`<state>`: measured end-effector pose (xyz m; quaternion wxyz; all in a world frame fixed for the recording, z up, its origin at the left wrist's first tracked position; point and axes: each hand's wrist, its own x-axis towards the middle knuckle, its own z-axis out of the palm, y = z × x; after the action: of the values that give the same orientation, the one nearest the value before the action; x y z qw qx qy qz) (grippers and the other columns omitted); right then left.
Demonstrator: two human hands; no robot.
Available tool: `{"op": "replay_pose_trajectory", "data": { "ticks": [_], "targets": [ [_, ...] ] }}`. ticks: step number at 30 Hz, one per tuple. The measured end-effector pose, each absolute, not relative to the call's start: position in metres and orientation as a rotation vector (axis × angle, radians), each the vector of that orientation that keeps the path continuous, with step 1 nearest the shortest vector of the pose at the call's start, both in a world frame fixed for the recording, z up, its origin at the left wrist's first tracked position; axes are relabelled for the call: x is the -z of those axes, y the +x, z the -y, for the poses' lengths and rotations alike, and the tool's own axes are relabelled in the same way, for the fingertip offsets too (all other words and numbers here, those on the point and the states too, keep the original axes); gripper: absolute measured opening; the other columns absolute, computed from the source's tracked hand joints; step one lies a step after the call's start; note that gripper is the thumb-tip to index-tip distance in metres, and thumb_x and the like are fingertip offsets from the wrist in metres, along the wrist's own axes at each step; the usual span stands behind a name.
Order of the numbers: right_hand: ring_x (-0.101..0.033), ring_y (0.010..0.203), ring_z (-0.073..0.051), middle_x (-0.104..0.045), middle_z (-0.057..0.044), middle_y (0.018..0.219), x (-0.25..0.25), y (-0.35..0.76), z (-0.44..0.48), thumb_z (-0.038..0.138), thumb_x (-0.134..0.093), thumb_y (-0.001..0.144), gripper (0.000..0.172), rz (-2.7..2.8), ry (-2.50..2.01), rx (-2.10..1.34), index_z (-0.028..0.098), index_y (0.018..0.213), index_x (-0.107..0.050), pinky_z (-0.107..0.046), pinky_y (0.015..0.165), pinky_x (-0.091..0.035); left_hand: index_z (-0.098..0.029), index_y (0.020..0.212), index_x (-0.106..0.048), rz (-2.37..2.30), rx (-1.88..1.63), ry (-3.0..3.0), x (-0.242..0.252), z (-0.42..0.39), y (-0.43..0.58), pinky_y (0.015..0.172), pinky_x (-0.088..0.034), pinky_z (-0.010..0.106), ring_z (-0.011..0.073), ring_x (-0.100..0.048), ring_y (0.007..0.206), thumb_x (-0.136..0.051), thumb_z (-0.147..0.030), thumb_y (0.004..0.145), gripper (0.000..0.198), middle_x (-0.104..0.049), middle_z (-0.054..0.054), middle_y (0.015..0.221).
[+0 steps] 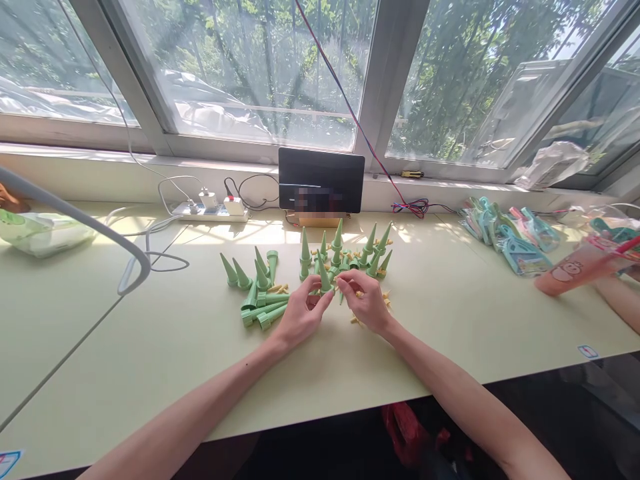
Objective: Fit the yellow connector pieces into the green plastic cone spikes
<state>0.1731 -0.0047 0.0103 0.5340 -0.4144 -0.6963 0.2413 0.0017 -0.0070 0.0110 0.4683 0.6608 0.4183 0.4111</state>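
Observation:
My left hand (301,312) grips a green plastic cone spike (324,277), which points upward between thumb and fingers. Close beside it, the fingertips of my right hand (367,299) are pinched around a small yellow piece (337,283), near the spike's base. Several like green spikes (305,248) stand upright behind my hands. To the left, more green spikes (267,313) lie on their sides, and a few stand. Small yellow pieces (279,289) are scattered among the spikes, some partly hidden by my right hand.
A dark tablet (320,177) leans at the back beside a power strip (213,212) with plugs and cables. At right are bagged teal items (523,250), a pink drink cup (567,267) and another person's arm (620,300). A grey tube (100,223) crosses the left foreground.

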Motion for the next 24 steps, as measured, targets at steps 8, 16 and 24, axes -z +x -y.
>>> {"op": "replay_pose_trajectory", "data": {
  "ticks": [8, 16, 24],
  "targets": [
    [-0.052, 0.057, -0.014, -0.061, -0.004, 0.073, -0.0089, 0.1741, 0.004, 0.046, -0.049, 0.098, 0.034, 1.692, -1.056, -0.601, 0.019, 0.08, -0.061, -0.026, 0.051, -0.042, -0.021, 0.1, -0.051, -0.999, -1.052, 1.648, -0.0115, 0.0074, 0.0019, 0.04, -0.034, 0.02, 0.0045, -0.048, 0.047, -0.059, -0.045, 0.091, 0.028, -0.063, 0.005, 0.102],
    [-0.046, 0.052, -0.011, -0.055, 0.0, 0.064, -0.0094, 0.1729, 0.0038, 0.038, -0.051, 0.098, 0.028, 1.668, -1.034, -0.61, 0.018, 0.081, -0.061, -0.024, 0.049, -0.038, -0.021, 0.107, -0.053, -0.982, -1.028, 1.686, -0.0111, 0.0076, 0.0008, 0.043, -0.036, 0.021, 0.0063, -0.049, 0.05, -0.056, -0.044, 0.092, 0.027, -0.062, 0.003, 0.095],
    [-0.045, 0.05, -0.012, -0.051, 0.001, 0.059, -0.0073, 0.1733, 0.0038, 0.043, -0.048, 0.099, 0.032, 1.655, -1.065, -0.631, 0.019, 0.082, -0.061, -0.024, 0.049, -0.038, -0.021, 0.108, -0.056, -0.98, -1.034, 1.713, -0.0092, 0.0071, 0.0003, 0.044, -0.035, 0.022, 0.0113, -0.052, 0.051, -0.057, -0.044, 0.092, 0.028, -0.056, -0.001, 0.07]
  ]
}}
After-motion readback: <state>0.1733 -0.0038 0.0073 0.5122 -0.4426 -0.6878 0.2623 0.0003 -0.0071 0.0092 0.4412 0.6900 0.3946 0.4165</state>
